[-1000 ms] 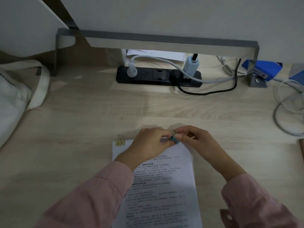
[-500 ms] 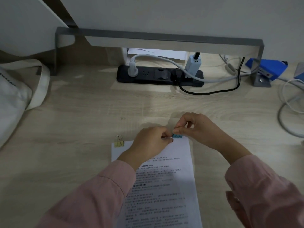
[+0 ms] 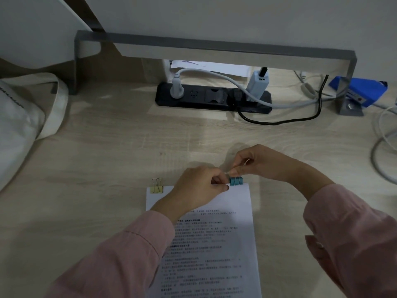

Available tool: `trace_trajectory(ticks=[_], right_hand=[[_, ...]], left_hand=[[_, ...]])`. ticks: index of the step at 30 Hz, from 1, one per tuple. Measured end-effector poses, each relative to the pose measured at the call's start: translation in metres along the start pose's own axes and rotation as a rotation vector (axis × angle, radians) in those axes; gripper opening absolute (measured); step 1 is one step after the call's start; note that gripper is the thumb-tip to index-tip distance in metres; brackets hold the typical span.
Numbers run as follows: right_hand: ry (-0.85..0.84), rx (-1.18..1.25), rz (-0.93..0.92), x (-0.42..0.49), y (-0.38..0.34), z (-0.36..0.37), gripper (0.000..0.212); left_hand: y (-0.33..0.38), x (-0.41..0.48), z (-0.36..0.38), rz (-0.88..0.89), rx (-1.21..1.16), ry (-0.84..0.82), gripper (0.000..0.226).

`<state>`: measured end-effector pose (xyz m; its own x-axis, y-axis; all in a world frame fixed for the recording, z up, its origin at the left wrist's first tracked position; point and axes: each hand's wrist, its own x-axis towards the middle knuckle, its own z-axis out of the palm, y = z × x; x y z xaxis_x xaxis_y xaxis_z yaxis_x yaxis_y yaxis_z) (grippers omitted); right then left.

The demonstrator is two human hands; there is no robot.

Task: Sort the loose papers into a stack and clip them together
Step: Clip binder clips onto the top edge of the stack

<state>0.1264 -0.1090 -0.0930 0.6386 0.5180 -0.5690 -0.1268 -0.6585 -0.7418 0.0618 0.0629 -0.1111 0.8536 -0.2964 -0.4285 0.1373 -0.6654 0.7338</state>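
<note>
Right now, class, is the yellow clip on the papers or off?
On: the yellow clip straddles the top edge of the papers near the left corner, its wire loops sticking out beyond the sheet.

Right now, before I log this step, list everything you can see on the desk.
papers: one stack, white, front centre
yellow clip: one, yellow, papers' top left corner
blue clip: one, teal-blue, papers' top edge, right
power strip: one, black, back centre
stand: one, grey, over the power strip
cables: several, white, grey, black, back and right
bag: one, white, left
blue object: one, back right, unidentifiable
desk: one, pale wood
left hand: pink sleeve, fingers pinch papers' top edge
right hand: pink sleeve, fingers pinch blue clip's handle
</note>
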Motion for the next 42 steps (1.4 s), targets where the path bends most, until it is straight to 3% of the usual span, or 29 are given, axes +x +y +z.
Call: trace_trajectory(ticks=[10, 15, 21, 28, 35, 39, 42], right_hand=[[-0.099, -0.007, 0.036, 0.006, 0.001, 0.0, 0.01], [-0.068, 0.081, 0.059, 0.002, 0.009, -0.001, 0.008], [-0.066, 0.096, 0.076, 0.0, 0.018, -0.003, 0.022], [0.001, 0.188, 0.089, -0.019, 0.013, 0.006, 0.012], [-0.038, 0.576, 0.141, -0.085, 0.028, 0.069, 0.041], [0.202, 0.698, 0.128, -0.092, 0.033, 0.116, 0.046], [0.283, 0.843, 0.101, -0.072, 0.014, 0.133, 0.034]], left_hand=[[0.0, 0.0, 0.0, 0.011, -0.017, 0.003, 0.015], [0.001, -0.001, -0.002, -0.026, -0.09, -0.006, 0.01], [0.003, -0.002, -0.002, -0.04, -0.064, -0.012, 0.008], [0.006, -0.007, -0.005, -0.048, -0.01, 0.001, 0.011], [0.011, -0.019, -0.03, 0.005, -0.019, 0.209, 0.004], [0.013, -0.029, -0.054, 0.093, 0.019, 0.443, 0.012], [-0.003, -0.043, -0.063, 0.133, 0.048, 0.521, 0.027]])
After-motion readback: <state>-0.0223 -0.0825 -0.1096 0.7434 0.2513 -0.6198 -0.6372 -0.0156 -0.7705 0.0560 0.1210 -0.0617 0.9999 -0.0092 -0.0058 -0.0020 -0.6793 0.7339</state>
